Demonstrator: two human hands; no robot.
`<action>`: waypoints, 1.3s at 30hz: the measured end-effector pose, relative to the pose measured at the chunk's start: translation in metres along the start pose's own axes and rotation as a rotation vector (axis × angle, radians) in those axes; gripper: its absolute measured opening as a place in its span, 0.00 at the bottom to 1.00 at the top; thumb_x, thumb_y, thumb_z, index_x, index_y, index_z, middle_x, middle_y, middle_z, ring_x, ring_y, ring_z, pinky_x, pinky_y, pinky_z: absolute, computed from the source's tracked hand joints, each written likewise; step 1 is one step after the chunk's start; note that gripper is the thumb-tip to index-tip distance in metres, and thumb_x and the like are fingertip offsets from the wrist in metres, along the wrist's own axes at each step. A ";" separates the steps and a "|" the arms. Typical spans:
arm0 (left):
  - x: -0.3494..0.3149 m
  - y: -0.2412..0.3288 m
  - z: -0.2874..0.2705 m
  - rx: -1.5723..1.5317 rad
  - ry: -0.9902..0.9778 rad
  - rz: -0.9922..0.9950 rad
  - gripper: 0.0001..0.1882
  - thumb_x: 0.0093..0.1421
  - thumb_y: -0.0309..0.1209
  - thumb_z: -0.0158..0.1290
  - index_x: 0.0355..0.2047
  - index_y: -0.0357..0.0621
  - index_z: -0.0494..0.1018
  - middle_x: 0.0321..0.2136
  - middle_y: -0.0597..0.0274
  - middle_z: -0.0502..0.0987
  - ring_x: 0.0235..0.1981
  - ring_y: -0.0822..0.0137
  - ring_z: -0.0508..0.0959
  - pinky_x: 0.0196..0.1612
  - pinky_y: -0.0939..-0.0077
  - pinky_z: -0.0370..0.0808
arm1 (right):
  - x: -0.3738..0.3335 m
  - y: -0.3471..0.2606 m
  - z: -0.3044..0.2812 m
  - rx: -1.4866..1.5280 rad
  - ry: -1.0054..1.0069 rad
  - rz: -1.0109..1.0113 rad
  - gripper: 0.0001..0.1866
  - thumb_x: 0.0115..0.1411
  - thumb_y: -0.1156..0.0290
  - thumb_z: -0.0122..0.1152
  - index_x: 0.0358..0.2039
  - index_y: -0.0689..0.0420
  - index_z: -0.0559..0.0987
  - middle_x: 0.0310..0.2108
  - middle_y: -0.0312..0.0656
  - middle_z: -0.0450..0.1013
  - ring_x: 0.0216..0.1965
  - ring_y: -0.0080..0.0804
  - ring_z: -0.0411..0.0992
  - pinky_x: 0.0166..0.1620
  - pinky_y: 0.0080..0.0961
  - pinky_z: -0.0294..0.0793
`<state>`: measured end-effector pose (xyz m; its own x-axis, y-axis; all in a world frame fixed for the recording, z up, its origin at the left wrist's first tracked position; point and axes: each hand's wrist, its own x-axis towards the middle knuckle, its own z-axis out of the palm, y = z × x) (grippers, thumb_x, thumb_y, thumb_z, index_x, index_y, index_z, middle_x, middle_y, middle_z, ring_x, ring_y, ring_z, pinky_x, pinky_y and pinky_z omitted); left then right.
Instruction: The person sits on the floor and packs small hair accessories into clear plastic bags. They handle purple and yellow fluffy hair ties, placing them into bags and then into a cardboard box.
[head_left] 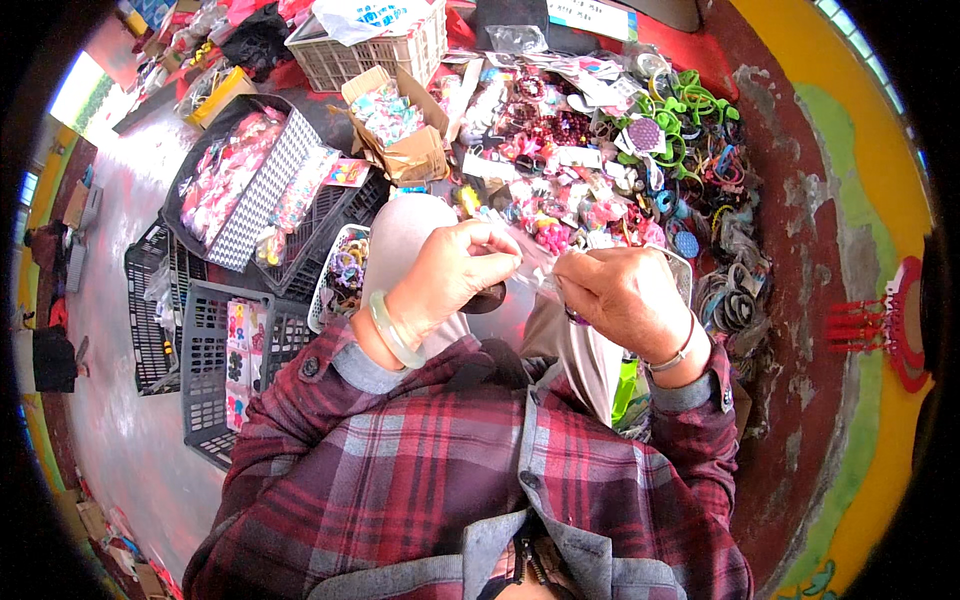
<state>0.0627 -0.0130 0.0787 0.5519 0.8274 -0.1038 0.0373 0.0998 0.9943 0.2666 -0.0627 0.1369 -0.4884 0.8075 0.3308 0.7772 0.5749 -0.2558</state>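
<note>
Above our lap, both hands pinch a small clear plastic packet between them.

Our left hand [455,270], a pale green bangle [395,330] on its wrist, closes thumb and fingers on the left end of the clear packet [535,262]; our right hand [625,295], wearing a thin bracelet [678,352], grips the right end with curled fingers, so the packet hangs stretched between the two, just over our knees. What the packet holds we cannot tell. Beyond the hands lies a heap of colourful hair accessories [590,150], with green hoops [690,120] to the right. A cardboard box [400,125] of small trinkets sits farther left, beside dark plastic crates [200,370] and a white basket [375,50].
</note>
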 end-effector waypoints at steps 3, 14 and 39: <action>0.003 -0.007 -0.002 -0.013 -0.032 -0.038 0.07 0.53 0.26 0.52 0.31 0.37 0.74 0.25 0.68 0.73 0.27 0.80 0.70 0.31 0.87 0.67 | 0.001 0.002 0.001 -0.022 0.016 -0.017 0.08 0.49 0.69 0.53 0.18 0.54 0.67 0.10 0.41 0.62 0.15 0.40 0.67 0.17 0.34 0.65; 0.004 0.002 0.003 0.417 -0.085 -0.013 0.10 0.53 0.28 0.51 0.32 0.35 0.77 0.19 0.63 0.77 0.21 0.80 0.71 0.24 0.84 0.68 | -0.007 0.016 -0.001 0.601 0.195 0.551 0.08 0.58 0.71 0.54 0.29 0.63 0.76 0.22 0.30 0.69 0.26 0.14 0.63 0.29 0.13 0.64; -0.001 0.004 0.020 0.535 -0.050 0.369 0.09 0.56 0.28 0.47 0.26 0.35 0.74 0.13 0.62 0.68 0.16 0.77 0.67 0.20 0.78 0.64 | -0.011 -0.003 0.033 0.053 0.259 0.196 0.05 0.51 0.69 0.57 0.25 0.56 0.74 0.22 0.43 0.69 0.24 0.43 0.70 0.26 0.34 0.68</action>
<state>0.0791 -0.0243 0.0828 0.6457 0.7265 0.2353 0.2402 -0.4857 0.8405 0.2564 -0.0695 0.1039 -0.2092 0.8466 0.4894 0.8213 0.4238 -0.3819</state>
